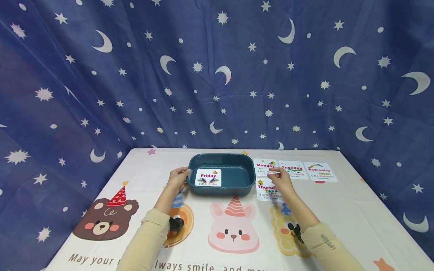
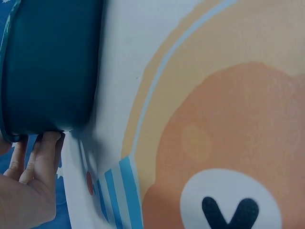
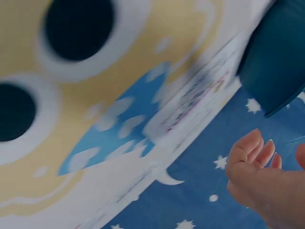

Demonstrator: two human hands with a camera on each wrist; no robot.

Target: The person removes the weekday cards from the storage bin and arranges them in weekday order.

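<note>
A dark teal plastic basin [image 1: 237,191] stands on the table, with a white Friday card [image 1: 208,177] leaning inside it at the left front. My left hand [image 1: 178,177] grips the basin's left end, the thumb at the rim and the fingers against the outer wall; in the left wrist view those fingers [image 2: 45,157] touch the basin's end. Beside the basin's right end, my right hand [image 1: 282,180] hovers with loosely bent fingers and nothing in them. It partly covers the Monday card [image 1: 265,165] and the Thursday card [image 1: 268,195].
To the right of Monday lie the Tuesday card [image 1: 293,170] and the Wednesday card [image 1: 320,171] in a row. A white tablecloth [image 1: 149,180] with printed animal faces covers the table. Behind it hangs a blue curtain [image 1: 203,113] with moons and stars.
</note>
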